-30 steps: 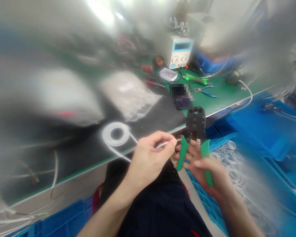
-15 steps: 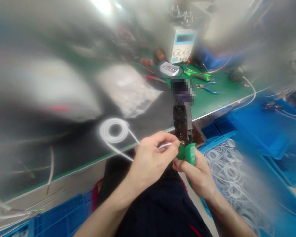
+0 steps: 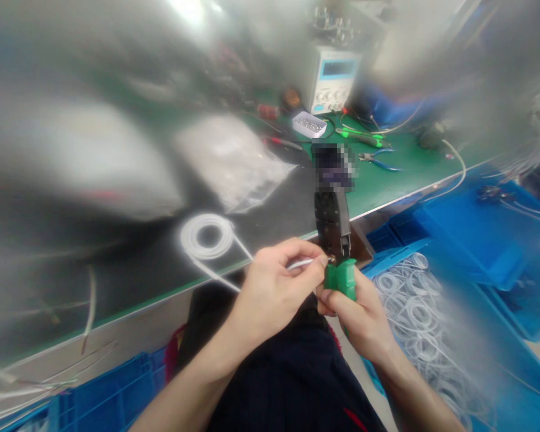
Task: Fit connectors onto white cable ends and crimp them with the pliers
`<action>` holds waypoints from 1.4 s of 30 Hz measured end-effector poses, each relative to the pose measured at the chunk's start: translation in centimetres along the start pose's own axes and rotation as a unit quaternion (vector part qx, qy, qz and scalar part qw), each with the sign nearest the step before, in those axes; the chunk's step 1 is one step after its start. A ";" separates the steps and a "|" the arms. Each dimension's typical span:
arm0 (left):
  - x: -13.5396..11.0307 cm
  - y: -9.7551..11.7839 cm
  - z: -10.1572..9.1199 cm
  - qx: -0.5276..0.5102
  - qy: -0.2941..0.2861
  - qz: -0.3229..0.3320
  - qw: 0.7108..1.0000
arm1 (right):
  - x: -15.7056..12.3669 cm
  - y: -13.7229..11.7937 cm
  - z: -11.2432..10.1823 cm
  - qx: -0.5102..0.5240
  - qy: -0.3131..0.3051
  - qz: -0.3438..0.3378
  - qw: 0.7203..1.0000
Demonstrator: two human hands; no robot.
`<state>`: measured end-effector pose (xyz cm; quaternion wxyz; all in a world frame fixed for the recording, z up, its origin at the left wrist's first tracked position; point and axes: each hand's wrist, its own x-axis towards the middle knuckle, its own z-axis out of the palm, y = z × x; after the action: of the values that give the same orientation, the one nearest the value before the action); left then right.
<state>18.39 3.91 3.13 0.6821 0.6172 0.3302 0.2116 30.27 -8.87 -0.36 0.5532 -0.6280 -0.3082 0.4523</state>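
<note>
Handling of a thin, round, white plastic-sheathed cable (image 3: pixel 302 262) and a hand tool with a flat black head and green grips (image 3: pixel 335 240). The cable is probably light, flexible and springy, with a smooth sheath that may slide under a loose pinch; its end, likely the most delicate part, is best held close behind the tip. The tool looks stiff, robust and comparatively heavy, and is best taken around its green grips, clear of the head. The left hand (image 3: pixel 281 288) pinches the cable between thumb and forefinger, the remaining fingers curled beneath. From this pinch the cable runs back under the palm, and its tip end points toward the lower part of the black head, just above the grips; whether it lies inside the tool or only against it cannot be told, the fingertips hiding the junction. The right hand (image 3: pixel 362 312) is wrapped around the grips, which stand close together, with the thumb across the near side and the head rising beyond the fingers. Left of the hands, a neat white coil (image 3: pixel 189 239), joined to strands leading toward the left hand, rests on the black mat (image 3: pixel 274 219) near the bench edge.
</note>
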 end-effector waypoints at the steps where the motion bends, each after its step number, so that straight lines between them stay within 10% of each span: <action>1: 0.0 0.0 0.0 -0.001 -0.001 0.001 1.000 | 0.0 -0.1 0.0 -0.006 0.002 0.001 1.000; 42: 0.3 -0.5 0.2 -0.002 -0.005 -0.014 1.000 | 0.3 -0.3 0.1 -0.041 0.034 0.006 0.999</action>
<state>18.65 3.91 2.61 0.6881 0.6121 0.3345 0.1998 30.31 -8.53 -0.12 0.5343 -0.6673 -0.3032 0.4210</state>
